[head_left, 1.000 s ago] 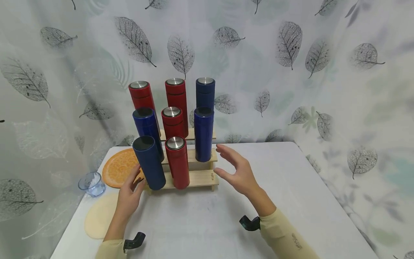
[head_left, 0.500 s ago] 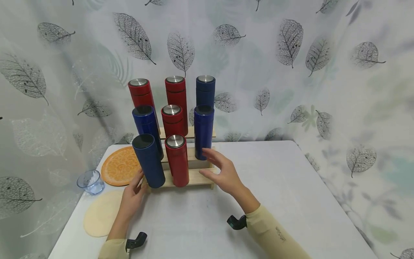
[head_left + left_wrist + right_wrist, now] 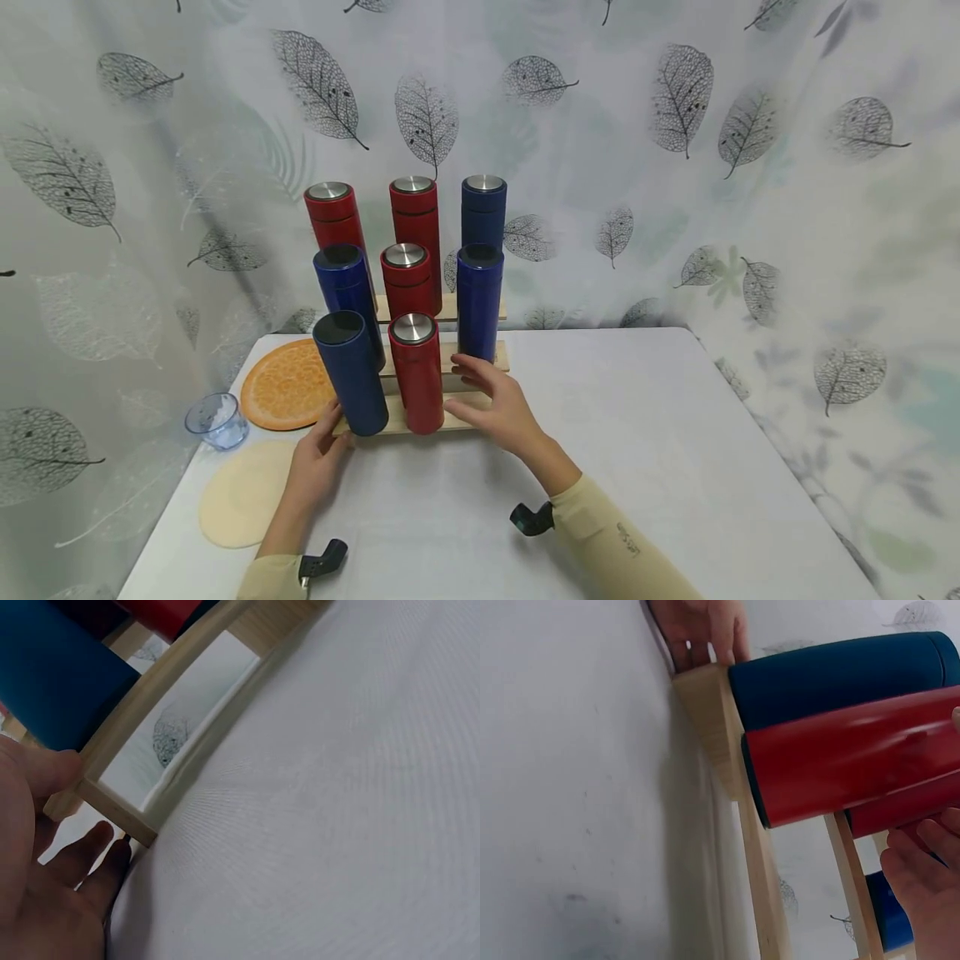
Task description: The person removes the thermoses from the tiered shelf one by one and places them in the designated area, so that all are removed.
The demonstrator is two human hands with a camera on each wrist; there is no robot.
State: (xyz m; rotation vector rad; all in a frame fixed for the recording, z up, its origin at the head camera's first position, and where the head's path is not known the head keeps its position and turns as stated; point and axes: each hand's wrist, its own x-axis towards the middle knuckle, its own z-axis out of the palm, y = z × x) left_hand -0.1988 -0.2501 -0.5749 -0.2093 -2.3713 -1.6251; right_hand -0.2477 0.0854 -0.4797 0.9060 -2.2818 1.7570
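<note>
A stepped wooden rack [image 3: 118, 814] carries several red and blue vacuum flasks in three rows. My left hand [image 3: 318, 462] holds its front left corner, thumb at the shelf end and the other fingers around the leg. Beside that thumb stands a dark blue flask [image 3: 348, 375] on the front shelf. To its right is a red flask [image 3: 417, 375] with a silver lid. My right hand [image 3: 498, 408], fingers spread, hovers close to the red flask's right side with nothing in its grasp. Behind it stands the middle row's glossy blue flask [image 3: 480, 304].
A pizza-patterned disc [image 3: 285, 387], a clear blue cup [image 3: 217, 422] and a plain beige disc [image 3: 243, 500] lie left of the rack on the white table [image 3: 637, 450]. A leaf-print curtain [image 3: 585, 150] hangs behind.
My right hand has moved left, from beside the rack to the front red flask. The left hand has shifted slightly right onto the rack's corner. The flasks stay in place.
</note>
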